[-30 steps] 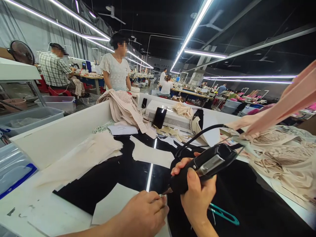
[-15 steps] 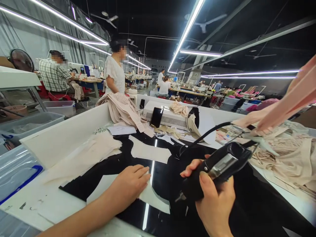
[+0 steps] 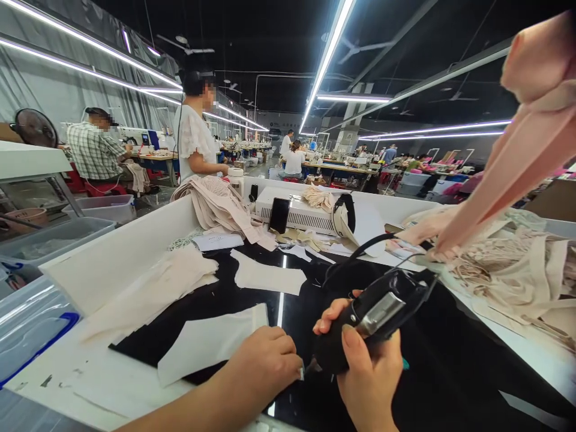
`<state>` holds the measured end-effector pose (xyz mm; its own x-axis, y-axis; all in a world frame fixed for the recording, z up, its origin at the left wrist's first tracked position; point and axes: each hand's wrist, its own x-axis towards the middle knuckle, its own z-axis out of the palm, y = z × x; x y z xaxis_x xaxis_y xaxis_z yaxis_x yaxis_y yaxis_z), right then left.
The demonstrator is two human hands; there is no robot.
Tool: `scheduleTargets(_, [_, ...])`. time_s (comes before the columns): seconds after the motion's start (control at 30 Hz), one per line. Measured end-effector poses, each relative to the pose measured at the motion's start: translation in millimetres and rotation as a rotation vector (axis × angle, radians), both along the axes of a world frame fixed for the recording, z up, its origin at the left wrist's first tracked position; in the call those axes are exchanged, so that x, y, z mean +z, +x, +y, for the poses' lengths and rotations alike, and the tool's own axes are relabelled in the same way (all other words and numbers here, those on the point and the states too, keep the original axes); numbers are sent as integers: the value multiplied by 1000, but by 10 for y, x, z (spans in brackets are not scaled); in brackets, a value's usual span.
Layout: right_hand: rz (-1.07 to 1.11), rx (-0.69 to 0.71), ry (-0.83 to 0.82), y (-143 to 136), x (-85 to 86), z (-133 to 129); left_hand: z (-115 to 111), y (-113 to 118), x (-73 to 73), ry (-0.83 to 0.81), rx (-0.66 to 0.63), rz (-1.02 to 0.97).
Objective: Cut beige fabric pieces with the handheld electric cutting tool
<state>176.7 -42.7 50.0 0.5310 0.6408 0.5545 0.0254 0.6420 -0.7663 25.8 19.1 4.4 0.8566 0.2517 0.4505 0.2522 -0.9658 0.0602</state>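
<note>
- Black casing makes the tool [image 3: 378, 315] hard to part from the dark desk [image 3: 459, 360]; its tip, near the fingertips of the left hand [image 3: 266, 363], blurs into that surface.
- Pink cloth [image 3: 508, 168] by the tool's upper end is cut off at the right edge; how the two join is unclear.
- A teal thing [image 3: 405, 364] shows only as a sliver beside the right hand [image 3: 371, 375], which hides the rest.
- The white piece [image 3: 202, 342] lies on the desk, its right end partly behind the left hand and forearm.
- The right hand is wrapped round the tool, thumb on the near side, other fingers showing beyond, and holds it at a slant.
- The left hand has its fingers curled in, a small pale edge [image 3: 301, 373] at their tips; whether they grip or only press, I cannot tell.
- Half a second ago the left hand lay flatter and farther up the desk, a curved white end showing to its right; only the pale edge shows there now.
- The tool has shifted left, closer to the left hand.
</note>
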Motion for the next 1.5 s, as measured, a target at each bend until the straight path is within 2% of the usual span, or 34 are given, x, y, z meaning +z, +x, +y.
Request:
scheduleTargets(0.1, [-6, -3, 0, -10, -26, -4, 19, 18, -47, 15, 26, 22])
scheduleTargets(0.3, [-38, 2, 9, -19, -40, 3, 1, -16, -34, -12, 74, 36])
scheduleTargets(0.53, [-56, 2, -6, -10, -55, 14, 70, -8, -175, 136, 47, -75])
scheduleTargets(0.73, [-64, -20, -20, -16, -38, 19, 84, -26, -134, 196, -2, -42])
scheduleTargets(0.87, [-72, -47, -20, -12, -36, 22, 73, 19, -159, 300, 30, -56])
scheduleTargets(1.0, [-54, -34, -20, -11, -43, 35, 46, 4, -193, 287, 46, -84])
scheduleTargets(1.3, [-37, -24, -26, -15, -45, 51, -54, -72, -33, 293, 11, -110])
scheduleTargets(1.5, [-28, -16, -30, -3, -34, 56, -63, -62, -35, 330, 15, -137])
